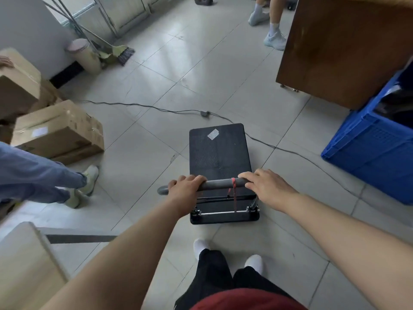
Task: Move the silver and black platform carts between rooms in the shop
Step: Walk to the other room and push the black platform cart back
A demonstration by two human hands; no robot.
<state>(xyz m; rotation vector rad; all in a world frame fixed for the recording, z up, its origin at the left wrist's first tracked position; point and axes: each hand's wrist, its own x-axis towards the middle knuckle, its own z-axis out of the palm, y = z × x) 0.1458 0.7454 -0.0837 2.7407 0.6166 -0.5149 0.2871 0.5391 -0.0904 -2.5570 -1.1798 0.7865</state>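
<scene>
Tiled floor [201,70], one black platform cart [219,153], two hands on handle [220,184]: left hand [186,190], right hand [267,186]

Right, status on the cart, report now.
Left hand and right hand gripping handle. Black cart deck empty. Cable across floor ahead.

Frame edges crop a bystander [38,173] at left and a blue crate [366,148] at right; the cart [218,153] hides its own wheels.

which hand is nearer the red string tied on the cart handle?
Right. The right hand grips the handle just beside the red string; the left hand grips farther along, toward the bar's left end.
</scene>
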